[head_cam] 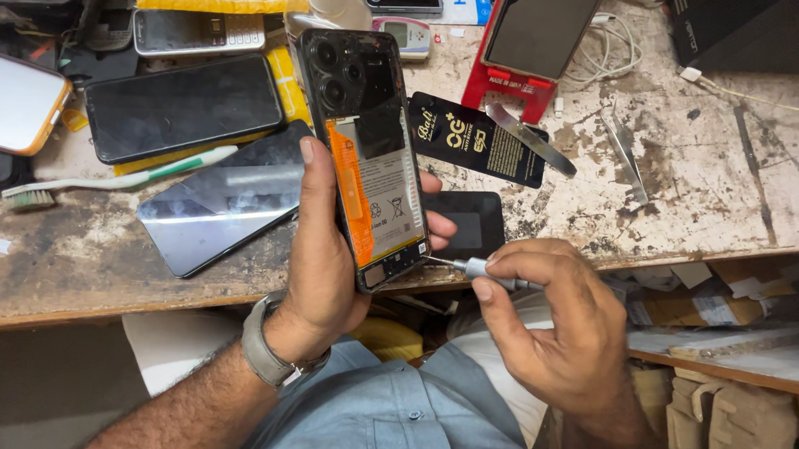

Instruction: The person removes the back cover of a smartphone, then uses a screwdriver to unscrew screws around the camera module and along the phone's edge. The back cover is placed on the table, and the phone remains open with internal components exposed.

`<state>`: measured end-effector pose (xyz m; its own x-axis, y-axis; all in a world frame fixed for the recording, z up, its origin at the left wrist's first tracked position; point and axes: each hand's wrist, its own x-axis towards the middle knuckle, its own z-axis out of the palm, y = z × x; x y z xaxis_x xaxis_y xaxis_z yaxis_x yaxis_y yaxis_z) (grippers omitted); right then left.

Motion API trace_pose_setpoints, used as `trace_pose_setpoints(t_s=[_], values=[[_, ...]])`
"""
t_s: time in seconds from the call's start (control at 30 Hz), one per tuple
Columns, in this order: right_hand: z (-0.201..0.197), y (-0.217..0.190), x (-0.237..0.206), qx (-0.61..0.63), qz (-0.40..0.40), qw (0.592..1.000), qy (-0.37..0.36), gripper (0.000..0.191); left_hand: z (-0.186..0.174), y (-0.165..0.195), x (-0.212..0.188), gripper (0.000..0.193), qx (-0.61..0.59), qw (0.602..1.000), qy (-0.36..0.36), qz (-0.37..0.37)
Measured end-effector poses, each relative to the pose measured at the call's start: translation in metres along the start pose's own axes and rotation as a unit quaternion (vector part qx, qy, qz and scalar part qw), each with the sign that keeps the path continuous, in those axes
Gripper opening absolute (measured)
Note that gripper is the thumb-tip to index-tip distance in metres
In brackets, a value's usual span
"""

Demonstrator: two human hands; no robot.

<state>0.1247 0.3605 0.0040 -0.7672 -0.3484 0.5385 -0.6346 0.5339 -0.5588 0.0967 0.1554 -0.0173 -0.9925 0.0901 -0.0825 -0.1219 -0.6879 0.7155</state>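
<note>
The opened black smartphone with its back cover off, showing an orange-edged white battery and a black camera block [364, 151], stands nearly upright above the front edge of the worn, stained wooden workbench [707, 184]. The left hand [327, 248] wraps around its lower half, thumb along the left side and fingers curled behind. The right hand [557, 321] pinches a slim silver metal screwdriver [487, 271] between thumb and fingers, its tip touching the phone's lower right corner. Just behind the phone lies a small black rectangular pad [471, 223] and a glossy black card with gold print [479, 140], with a flat metal pry blade [529, 139] resting across it. Left of the hand lie a dark glass screen panel [225, 203], a white-and-green toothbrush [114, 178] and a black phone lying face up [185, 106]. A red phone stand [524, 50] sits further back
</note>
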Motion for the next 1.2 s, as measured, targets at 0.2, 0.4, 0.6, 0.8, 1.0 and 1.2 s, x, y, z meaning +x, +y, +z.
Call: trace_pose_setpoints(t_s=[0.2, 0.4, 0.6, 0.8, 1.0, 1.2], values=[[0.000, -0.001, 0.001, -0.035, 0.013, 0.999, -0.004, 0.025, 0.001, 0.000, -0.001, 0.083, 0.009, 1.000, 0.007, 0.006], [-0.007, -0.003, 0.010, -0.019, -0.031, 0.998, -0.043, 0.020, 0.001, 0.002, 0.000, 0.085, 0.009, 1.000, 0.006, 0.004], [-0.009, -0.003, 0.019, -0.016, 0.038, 0.996, -0.073, 0.024, 0.002, 0.006, 0.004, 0.086, 0.013, 1.000, 0.005, 0.017], [-0.011, -0.010, 0.024, -0.027, 0.038, 0.998, -0.046, 0.023, 0.003, 0.010, 0.008, 0.085, 0.013, 1.000, 0.002, 0.015], [-0.010, -0.013, 0.033, -0.012, -0.052, 0.997, -0.049, 0.031, 0.003, 0.011, 0.010, 0.084, 0.016, 1.000, 0.007, 0.022], [-0.007, -0.013, 0.028, -0.041, 0.007, 0.999, -0.031, 0.023, 0.002, 0.013, 0.011, 0.086, 0.017, 1.000, 0.004, 0.023]])
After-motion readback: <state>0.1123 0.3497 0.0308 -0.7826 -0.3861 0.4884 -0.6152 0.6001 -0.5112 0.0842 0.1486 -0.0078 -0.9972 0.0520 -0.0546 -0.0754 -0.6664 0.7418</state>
